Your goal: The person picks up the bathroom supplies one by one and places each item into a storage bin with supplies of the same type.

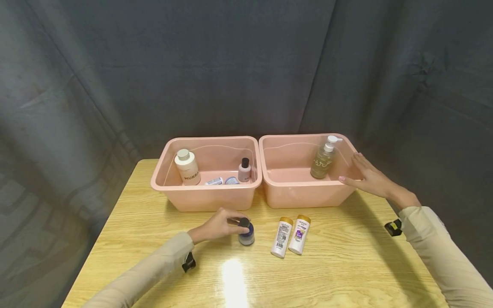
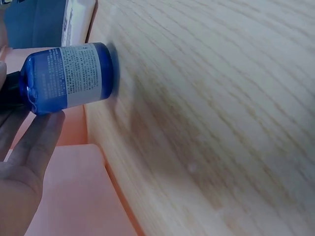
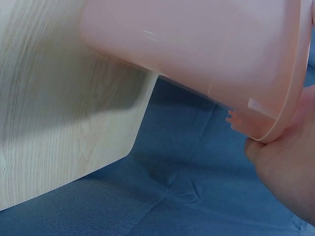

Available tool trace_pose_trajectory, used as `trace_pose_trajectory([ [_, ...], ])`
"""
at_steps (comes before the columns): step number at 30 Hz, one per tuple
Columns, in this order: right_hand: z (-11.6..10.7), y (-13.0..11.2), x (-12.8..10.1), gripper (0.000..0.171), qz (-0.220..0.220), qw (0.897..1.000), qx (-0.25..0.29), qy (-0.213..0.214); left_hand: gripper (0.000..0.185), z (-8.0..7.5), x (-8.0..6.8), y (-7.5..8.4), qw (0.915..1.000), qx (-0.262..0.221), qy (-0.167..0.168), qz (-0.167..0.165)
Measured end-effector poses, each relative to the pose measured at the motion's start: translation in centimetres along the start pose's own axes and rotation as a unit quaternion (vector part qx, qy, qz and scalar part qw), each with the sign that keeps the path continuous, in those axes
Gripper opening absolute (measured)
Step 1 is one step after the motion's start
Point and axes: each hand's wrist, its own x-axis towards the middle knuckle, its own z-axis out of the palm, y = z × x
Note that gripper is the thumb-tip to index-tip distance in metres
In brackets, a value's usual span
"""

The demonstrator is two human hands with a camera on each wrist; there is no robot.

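A small blue bottle with a black cap (image 1: 246, 235) stands upright on the table, in front of the left bin. My left hand (image 1: 223, 224) pinches it near the cap. In the left wrist view the bottle (image 2: 74, 76) shows a pale printed label, with fingers (image 2: 37, 142) along its shoulder and cap. My right hand (image 1: 367, 177) rests on the front right corner of the right pink bin (image 1: 304, 196), its fingers fairly straight over the rim. From the right wrist view, part of that hand (image 3: 290, 157) touches the bin's rim (image 3: 290, 93); most fingers are hidden.
Inside the left pink bin (image 1: 212, 199) are a white bottle (image 1: 188, 169), a small dark-capped bottle (image 1: 244, 171) and two small blue-and-white items (image 1: 214, 181). A pump bottle (image 1: 321, 162) stands in the right bin. Two white gold-capped bottles (image 1: 282, 237) lie on the table (image 1: 331, 265).
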Motion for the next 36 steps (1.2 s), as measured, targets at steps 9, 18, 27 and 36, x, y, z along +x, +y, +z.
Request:
trace_pose_trajectory([
  [9, 0.0, 0.0, 0.0, 0.102, 0.000, 1.000, 0.003, 0.001, 0.041, -0.3, 0.4, 0.8, 0.9990, -0.024, 0.037, -0.003],
  [18, -0.1, 0.0, -0.1, 0.102, 0.003, 1.000, 0.007, -0.001, 0.040, -0.8, 0.9, 2.0, 0.9977, -0.014, 0.066, -0.001],
  [27, -0.1, -0.1, -0.1, 0.102, -0.002, 1.000, 0.006, 0.000, 0.038, -1.2, 1.3, 2.9, 0.9972, -0.010, 0.075, 0.001],
  [36, -0.1, 0.0, -0.1, 0.101, -0.007, 1.000, 0.006, 0.000, 0.032, -1.6, 1.9, 4.2, 0.9959, -0.016, 0.088, 0.011],
])
